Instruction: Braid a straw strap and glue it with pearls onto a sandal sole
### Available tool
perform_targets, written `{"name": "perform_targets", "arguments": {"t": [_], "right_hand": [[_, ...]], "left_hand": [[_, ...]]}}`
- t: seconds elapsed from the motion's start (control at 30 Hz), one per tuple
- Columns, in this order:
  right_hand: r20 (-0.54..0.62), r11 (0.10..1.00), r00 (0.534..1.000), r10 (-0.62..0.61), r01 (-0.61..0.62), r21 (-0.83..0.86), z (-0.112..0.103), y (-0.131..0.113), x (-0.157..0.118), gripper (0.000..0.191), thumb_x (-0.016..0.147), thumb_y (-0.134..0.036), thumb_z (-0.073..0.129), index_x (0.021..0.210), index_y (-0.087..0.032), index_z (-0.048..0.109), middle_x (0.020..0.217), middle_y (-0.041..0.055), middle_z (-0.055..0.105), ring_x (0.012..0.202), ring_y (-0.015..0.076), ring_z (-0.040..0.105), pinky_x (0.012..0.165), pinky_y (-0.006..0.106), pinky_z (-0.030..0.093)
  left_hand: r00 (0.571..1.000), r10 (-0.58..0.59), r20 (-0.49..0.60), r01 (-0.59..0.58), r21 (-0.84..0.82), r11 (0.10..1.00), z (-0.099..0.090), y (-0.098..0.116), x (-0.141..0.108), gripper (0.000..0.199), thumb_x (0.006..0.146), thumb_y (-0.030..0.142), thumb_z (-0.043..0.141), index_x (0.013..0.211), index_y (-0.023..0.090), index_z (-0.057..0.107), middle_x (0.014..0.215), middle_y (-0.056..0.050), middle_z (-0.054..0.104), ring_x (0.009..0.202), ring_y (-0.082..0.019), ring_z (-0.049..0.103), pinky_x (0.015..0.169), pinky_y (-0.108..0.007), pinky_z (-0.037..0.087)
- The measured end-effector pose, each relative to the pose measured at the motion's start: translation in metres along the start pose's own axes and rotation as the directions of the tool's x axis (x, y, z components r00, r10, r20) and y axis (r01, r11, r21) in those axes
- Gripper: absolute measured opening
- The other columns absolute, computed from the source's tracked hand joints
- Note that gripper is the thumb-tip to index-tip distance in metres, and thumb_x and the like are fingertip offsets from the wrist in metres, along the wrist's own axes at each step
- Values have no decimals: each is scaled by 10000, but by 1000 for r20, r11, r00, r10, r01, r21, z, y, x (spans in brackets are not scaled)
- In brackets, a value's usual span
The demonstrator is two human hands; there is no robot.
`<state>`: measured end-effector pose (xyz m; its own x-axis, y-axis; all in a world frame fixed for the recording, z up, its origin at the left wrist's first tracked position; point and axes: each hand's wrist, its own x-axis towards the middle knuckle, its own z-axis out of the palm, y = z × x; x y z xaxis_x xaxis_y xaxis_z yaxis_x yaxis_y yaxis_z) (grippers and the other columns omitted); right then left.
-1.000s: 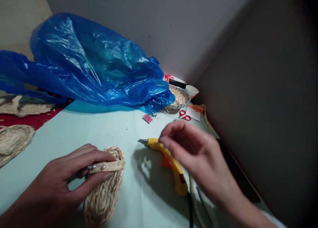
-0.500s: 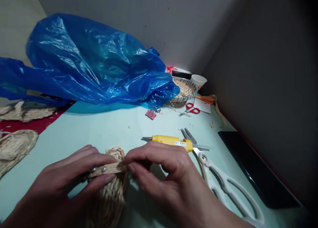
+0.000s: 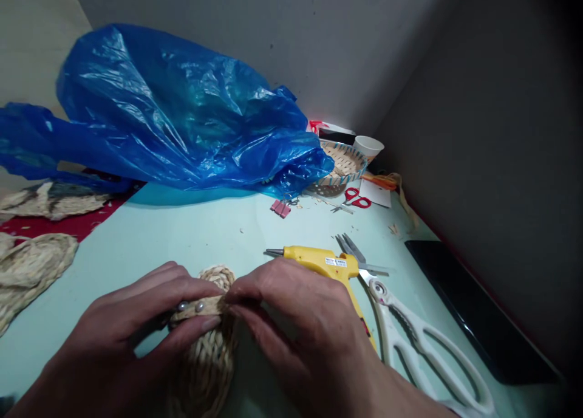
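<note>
Watching through the head camera, I saw that the right hand (image 3: pixel 300 318) had shifted within the last second: it had been up at the yellow plastic glue gun (image 3: pixel 314 259) with the metal nozzle, and it was now to the near left of that glue gun, fingertips at the right end of a narrow pale straw strap (image 3: pixel 210 305) dotted with round silvery beads (image 3: pixel 199 307). The glue gun itself had changed its lie, its barrel now roughly level across the pale green bench (image 3: pixel 228 223), and the white-handled metal scissors (image 3: pixel 380 290) had come into view just right of it. The left hand (image 3: pixel 121 311) had hardly moved, its grip pinching the strap between thumb and fingers, well left of the glue gun. The right hand's grip was drawn in close, but I could not tell whether it pinched the strap, something tiny, or nothing. The oval piece of braided straw (image 3: pixel 204 357) was below the strap, near left of the glue gun. I judged that the work had passed from the glue gun to close fingerwork at the strap's end.
</note>
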<state>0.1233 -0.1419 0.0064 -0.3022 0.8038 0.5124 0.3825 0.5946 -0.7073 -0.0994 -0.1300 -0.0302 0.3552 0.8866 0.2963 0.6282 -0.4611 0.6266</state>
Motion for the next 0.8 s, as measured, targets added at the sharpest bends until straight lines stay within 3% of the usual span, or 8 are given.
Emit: {"name": "perform_targets", "arguments": {"t": [0.17,0.27,0.47,0.63,0.8], "right_hand": [[50,998,997,58,-60,30,-2,2,-1,95,984,-185,644,996,-208,735,862,15,698,828,146,625,751,275,497],[52,996,996,75,-78,50,-2,3,-1,79,971,-183,665,972,-194,744,839,16,690,825,151,616,754,286,498],[57,996,995,84,-87,37,1,5,0,92,962,-168,673,909,-165,747,809,34,715,826,166,635,735,276,521],[42,995,996,84,-86,42,3,6,1,80,952,-166,689,893,-179,742,805,24,720,827,165,645,734,266,523],[12,998,999,46,-46,31,6,5,1,96,950,-139,680,886,-137,752,797,46,719,790,163,636,735,269,511]], "left_hand": [[998,59,-4,-59,-9,998,0,-5,2,239,965,487,554,1186,496,643,839,113,726,740,-111,702,670,-187,539],[998,67,8,-67,-11,998,1,-3,1,245,977,495,535,1202,505,631,878,119,738,791,-99,709,701,-173,526],[998,-56,1,56,-80,995,3,10,1,201,956,604,538,1024,461,662,803,132,701,735,-97,674,710,-200,472],[997,-75,20,76,-81,994,0,8,0,215,953,590,545,1064,469,684,826,114,713,753,-115,674,725,-212,482],[998,20,53,-19,-27,999,-2,-3,-2,191,974,534,537,1101,455,656,849,117,716,761,-105,687,728,-164,492]]}}
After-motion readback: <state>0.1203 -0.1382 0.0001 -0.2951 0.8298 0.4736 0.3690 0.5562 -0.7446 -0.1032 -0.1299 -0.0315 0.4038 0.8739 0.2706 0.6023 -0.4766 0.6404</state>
